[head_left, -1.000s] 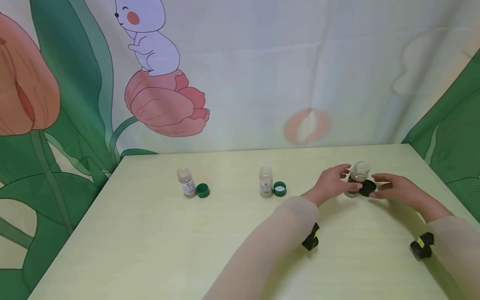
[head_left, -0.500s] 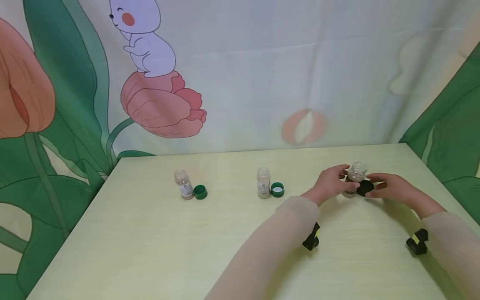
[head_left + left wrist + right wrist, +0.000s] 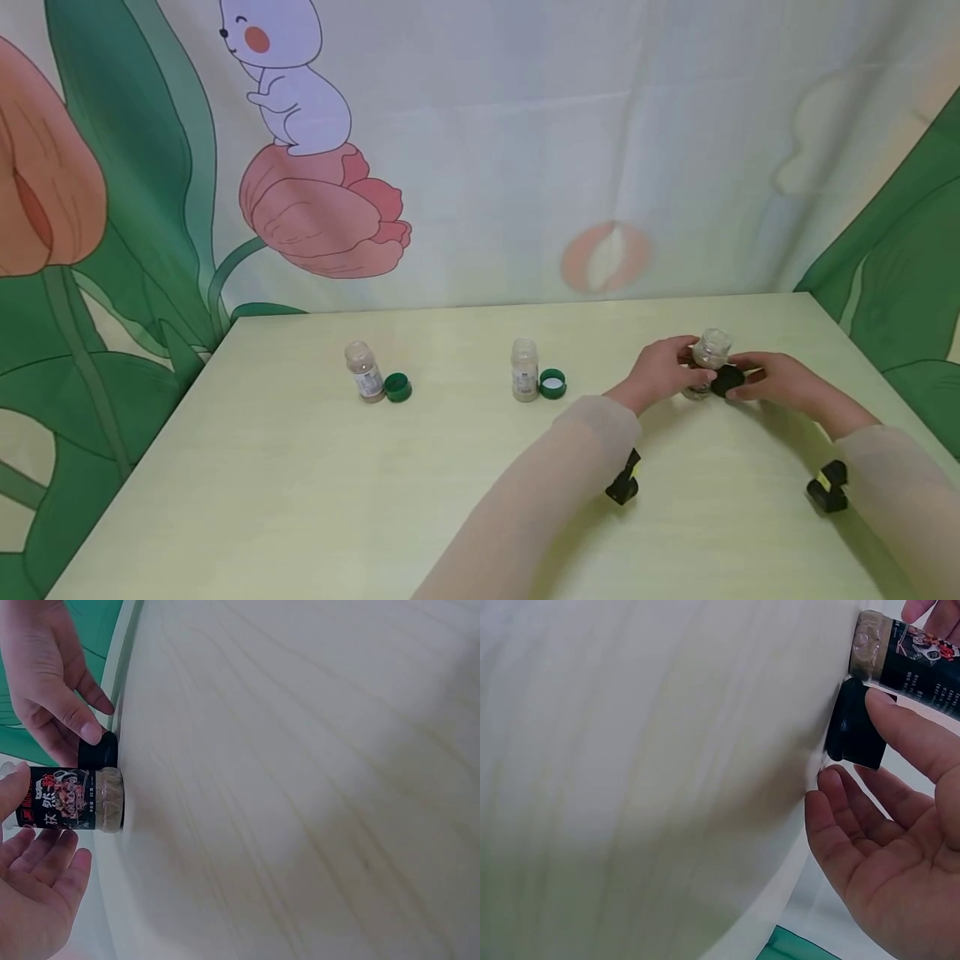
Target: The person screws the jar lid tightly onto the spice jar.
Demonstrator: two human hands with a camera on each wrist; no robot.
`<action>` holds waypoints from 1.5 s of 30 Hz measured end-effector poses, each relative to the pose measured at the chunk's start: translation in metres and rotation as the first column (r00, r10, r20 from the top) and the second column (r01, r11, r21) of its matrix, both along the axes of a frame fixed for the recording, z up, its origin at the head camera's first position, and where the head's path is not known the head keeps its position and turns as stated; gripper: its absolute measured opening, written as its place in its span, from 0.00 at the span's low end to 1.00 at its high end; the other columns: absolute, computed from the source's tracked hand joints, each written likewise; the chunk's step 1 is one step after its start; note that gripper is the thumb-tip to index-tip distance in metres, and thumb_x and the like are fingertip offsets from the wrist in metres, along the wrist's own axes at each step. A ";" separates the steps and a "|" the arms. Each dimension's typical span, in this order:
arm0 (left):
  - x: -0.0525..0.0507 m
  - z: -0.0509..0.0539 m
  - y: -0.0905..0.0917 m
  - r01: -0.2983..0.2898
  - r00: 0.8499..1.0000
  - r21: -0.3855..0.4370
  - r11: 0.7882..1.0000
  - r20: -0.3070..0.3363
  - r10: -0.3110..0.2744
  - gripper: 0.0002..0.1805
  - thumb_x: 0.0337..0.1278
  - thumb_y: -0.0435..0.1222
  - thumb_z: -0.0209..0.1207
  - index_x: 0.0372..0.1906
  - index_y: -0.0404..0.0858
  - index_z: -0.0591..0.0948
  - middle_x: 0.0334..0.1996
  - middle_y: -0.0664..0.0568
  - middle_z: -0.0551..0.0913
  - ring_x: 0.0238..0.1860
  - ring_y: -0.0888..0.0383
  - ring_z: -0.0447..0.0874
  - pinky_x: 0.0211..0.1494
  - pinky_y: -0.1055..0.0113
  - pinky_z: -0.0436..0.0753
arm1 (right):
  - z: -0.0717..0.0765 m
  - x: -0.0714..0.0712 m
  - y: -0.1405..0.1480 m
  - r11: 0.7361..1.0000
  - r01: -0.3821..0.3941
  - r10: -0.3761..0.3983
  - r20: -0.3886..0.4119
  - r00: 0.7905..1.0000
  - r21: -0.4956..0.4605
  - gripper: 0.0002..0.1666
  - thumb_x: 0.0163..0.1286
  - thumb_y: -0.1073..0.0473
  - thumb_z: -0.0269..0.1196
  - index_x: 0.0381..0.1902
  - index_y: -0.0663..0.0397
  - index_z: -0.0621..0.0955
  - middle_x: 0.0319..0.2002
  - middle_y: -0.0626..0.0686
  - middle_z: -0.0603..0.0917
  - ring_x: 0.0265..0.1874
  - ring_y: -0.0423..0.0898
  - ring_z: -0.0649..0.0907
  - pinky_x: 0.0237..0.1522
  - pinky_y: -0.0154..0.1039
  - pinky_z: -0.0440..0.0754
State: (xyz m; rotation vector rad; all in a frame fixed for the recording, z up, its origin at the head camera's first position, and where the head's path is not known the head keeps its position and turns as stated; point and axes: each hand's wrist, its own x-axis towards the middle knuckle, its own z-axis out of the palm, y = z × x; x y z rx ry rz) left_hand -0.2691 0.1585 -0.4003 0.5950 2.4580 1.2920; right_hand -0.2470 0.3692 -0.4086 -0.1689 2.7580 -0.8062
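Observation:
At the right of the table stands an uncapped clear jar [image 3: 710, 348] with a dark label; the left hand [image 3: 663, 372] has thumb and fingers around its label, also in the left wrist view, where the jar [image 3: 67, 798] sits between thumb and fingers of the left hand [image 3: 37, 900]. Against the jar's base side rests a black cap [image 3: 727, 381]. The right hand [image 3: 783, 384] holds that cap between thumb and fingers. In the right wrist view the right thumb lies on the black cap [image 3: 859, 726], beside the jar [image 3: 922, 660], with the right hand [image 3: 900, 840] below.
Two more uncapped jars stand farther left, one at the middle [image 3: 525, 372] and one at the left [image 3: 364, 372]. A green cap [image 3: 552, 383] lies right of the middle jar, another green cap [image 3: 397, 387] right of the left one. Behind the table [image 3: 300, 483] hangs a printed curtain [image 3: 480, 150].
The right hand has moved in to the left and closed round the black cap. The left hand has stayed around the jar. The head view has shifted slightly.

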 end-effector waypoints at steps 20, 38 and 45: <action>-0.001 -0.005 0.004 0.016 0.998 -0.016 1.000 -0.054 -0.017 0.22 0.65 0.42 0.67 0.61 0.42 0.83 0.54 0.52 0.89 0.50 0.63 0.85 0.49 0.76 0.79 | -0.005 -0.002 0.002 1.000 -0.015 0.015 -0.028 0.999 0.012 0.38 0.70 0.57 0.68 0.65 0.82 0.68 0.63 0.82 0.72 0.56 0.72 0.80 0.56 0.60 0.82; 0.000 -0.002 0.005 -0.004 0.997 -0.079 0.997 -0.080 -0.003 0.21 0.64 0.43 0.68 0.60 0.42 0.84 0.53 0.53 0.90 0.47 0.64 0.86 0.43 0.78 0.77 | -0.001 -0.001 0.003 1.000 -0.001 0.002 -0.027 1.000 0.009 0.36 0.71 0.57 0.67 0.65 0.81 0.69 0.62 0.81 0.74 0.54 0.68 0.81 0.51 0.55 0.83; 0.001 -0.003 0.006 -0.009 0.995 -0.109 0.994 -0.102 -0.002 0.21 0.64 0.44 0.67 0.59 0.43 0.84 0.54 0.54 0.89 0.52 0.63 0.86 0.47 0.77 0.78 | -0.001 0.000 0.003 1.000 0.009 -0.009 -0.015 1.000 -0.004 0.36 0.72 0.57 0.66 0.65 0.81 0.69 0.60 0.81 0.74 0.54 0.69 0.80 0.52 0.56 0.82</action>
